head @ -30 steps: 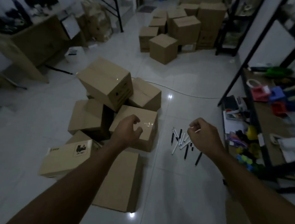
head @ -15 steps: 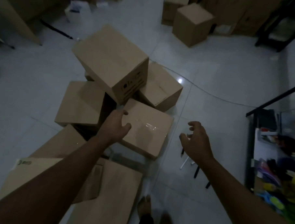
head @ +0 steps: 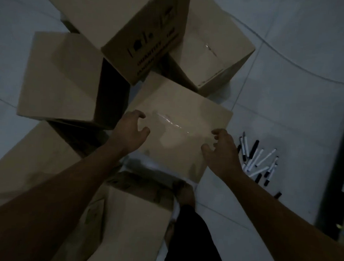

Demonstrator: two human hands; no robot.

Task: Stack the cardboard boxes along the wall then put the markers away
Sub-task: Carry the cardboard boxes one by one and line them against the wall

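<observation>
Since half a second ago the view has dropped closer and both hands have come in over the taped box [head: 179, 126] at the centre of the frame. The left hand [head: 130, 132] hovers at its left edge and the right hand [head: 222, 152] at its lower right corner, fingers loosely curled and spread, gripping nothing (actual contact is hard to judge in the dim light). The markers [head: 258, 159] lie scattered on the tiled floor [head: 288, 56] just right of the right hand. A printed box [head: 132, 26] is cut off at the top edge, its lettering unreadable. More boxes crowd the left and bottom.
</observation>
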